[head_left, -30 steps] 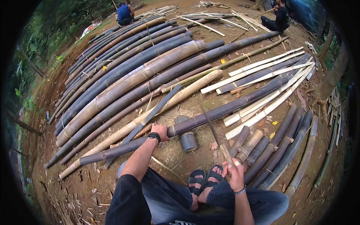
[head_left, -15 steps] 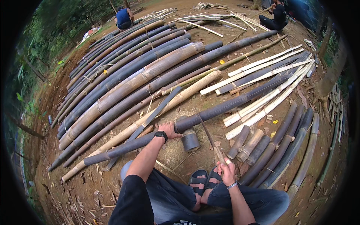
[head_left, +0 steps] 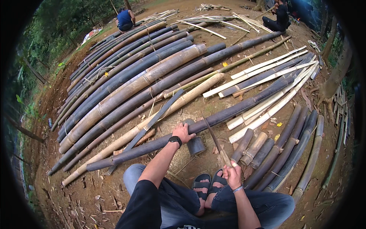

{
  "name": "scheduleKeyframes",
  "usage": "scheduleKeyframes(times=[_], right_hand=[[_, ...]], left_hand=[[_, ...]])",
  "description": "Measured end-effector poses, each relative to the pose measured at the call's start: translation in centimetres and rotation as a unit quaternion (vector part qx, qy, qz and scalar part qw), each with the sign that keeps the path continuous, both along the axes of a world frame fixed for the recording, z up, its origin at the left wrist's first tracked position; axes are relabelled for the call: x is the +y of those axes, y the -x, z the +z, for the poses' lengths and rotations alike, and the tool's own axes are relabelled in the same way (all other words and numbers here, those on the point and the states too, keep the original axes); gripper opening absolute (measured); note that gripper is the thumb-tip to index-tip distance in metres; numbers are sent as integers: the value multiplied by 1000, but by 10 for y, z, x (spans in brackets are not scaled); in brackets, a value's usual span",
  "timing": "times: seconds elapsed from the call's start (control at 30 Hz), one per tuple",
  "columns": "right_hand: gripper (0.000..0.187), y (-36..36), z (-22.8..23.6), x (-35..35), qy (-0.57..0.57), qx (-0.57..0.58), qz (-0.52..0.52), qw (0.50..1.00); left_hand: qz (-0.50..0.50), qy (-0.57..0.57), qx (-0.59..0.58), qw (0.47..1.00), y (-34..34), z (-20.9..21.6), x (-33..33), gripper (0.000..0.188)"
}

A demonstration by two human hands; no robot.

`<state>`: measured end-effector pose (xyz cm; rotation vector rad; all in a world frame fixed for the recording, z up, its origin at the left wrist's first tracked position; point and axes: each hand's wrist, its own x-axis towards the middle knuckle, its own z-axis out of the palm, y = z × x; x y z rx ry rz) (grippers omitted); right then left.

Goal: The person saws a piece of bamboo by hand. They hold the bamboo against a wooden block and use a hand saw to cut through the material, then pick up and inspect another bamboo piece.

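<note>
A long dark bamboo pole (head_left: 232, 112) runs slantwise across the ground before me. It crosses a short, dark bamboo section (head_left: 196, 145) lying beneath it. My left hand (head_left: 183, 133), with a black watch on the wrist, grips the pole from above, beside that section. To its right, my right hand (head_left: 232, 175) is closed round the light wooden handle of a hand saw (head_left: 214, 137). The saw's narrow blade points away from me and its far part meets the pole's near side, a little right of my left hand. Blade teeth are too small to make out.
Many bamboo poles (head_left: 126, 91) lie side by side at the left. Pale split strips (head_left: 274, 103) spread at the right, with short cut pieces (head_left: 254, 148) and curved lengths (head_left: 274, 149) nearer. Two people (head_left: 125, 20) sit far back. My sandalled feet (head_left: 201, 189) are below the saw.
My left hand has shifted slightly right along the pole, which now shows as a straighter line under it. The right hand and saw have moved only a little to the right.
</note>
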<state>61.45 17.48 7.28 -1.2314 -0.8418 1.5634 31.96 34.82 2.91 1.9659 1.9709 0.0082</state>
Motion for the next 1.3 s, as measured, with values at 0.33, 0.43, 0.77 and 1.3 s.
scheduleKeyframes(times=[0.33, 0.43, 0.77, 1.3], right_hand=[[25, -10, 10, 1, -66, -154, 41, 985], [36, -12, 34, -3, -120, -271, 119, 948], [21, -7, 39, 11, -113, -375, 74, 917], [28, -4, 51, 26, -161, -369, 88, 911]], left_hand=[[-46, -32, 51, 997, -35, -5, 32, 80], [-44, -22, 58, 997, -38, -7, 33, 73], [-49, -34, 53, 997, -40, -5, 34, 69], [-40, -19, 30, 999, -39, -1, 33, 64]])
